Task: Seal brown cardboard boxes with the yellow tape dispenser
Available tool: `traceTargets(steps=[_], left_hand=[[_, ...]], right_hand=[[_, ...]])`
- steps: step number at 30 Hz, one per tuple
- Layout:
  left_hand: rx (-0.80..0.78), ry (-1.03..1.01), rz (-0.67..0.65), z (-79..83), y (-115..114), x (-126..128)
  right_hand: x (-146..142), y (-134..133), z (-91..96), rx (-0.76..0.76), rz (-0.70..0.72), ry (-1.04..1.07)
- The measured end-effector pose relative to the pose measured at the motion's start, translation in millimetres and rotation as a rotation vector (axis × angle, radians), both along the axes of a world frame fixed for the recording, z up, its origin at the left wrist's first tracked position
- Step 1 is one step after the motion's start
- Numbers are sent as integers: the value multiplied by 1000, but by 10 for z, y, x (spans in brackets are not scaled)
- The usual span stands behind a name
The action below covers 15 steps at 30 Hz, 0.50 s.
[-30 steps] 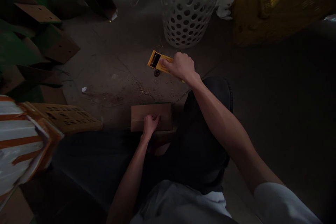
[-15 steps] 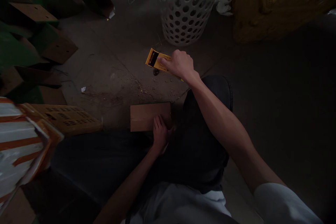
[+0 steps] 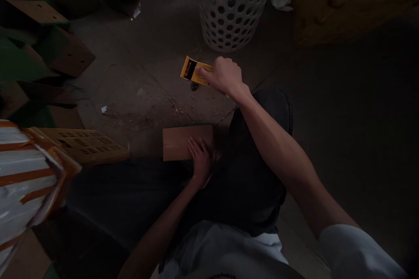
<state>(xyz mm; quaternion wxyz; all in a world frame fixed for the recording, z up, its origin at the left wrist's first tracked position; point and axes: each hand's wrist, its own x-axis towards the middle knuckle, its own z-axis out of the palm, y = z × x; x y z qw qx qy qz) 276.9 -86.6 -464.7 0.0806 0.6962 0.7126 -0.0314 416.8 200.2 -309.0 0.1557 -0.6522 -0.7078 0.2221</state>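
A yellow hand tool (image 3: 203, 66) with a wide flat head and a black band is in my right hand (image 3: 226, 76). My fingers are wrapped round its handle and the thumb lies along its upper face. The tool is above the floor, its head pointing left. Closer to me, a small brown cardboard box (image 3: 177, 143) sits in front of my legs. My left hand (image 3: 200, 159) rests on the box's right part with its fingers spread flat. The thumb is by the dark right end, where details are hard to see.
A white basket with round holes (image 3: 229, 22) stands ahead, with a yellow crate (image 3: 327, 13) to its right. Several green and brown boxes (image 3: 70, 54) lie at the left. A slotted crate (image 3: 94, 144) and a white package with orange tape (image 3: 22, 174) are nearer. Debris lies on the floor (image 3: 131, 91).
My left hand's fingers have shifted slightly left on the box and spread wider. The yellow tool stays in my right hand, almost unmoved; the view has shifted slightly.
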Motion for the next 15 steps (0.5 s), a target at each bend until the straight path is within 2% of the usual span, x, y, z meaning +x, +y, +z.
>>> traceTargets(steps=[6, 11, 15], left_hand=[[-5, -5, -42, -10, 2, -11], [3, -38, -163, -111, -11, -11], [-14, -72, -203, -168, -11, -14]], right_hand=[[-20, 0, -27, 33, 4, 24], [-44, -12, -27, 44, 9, 23], [-51, -36, 14, 20, -4, 4]])
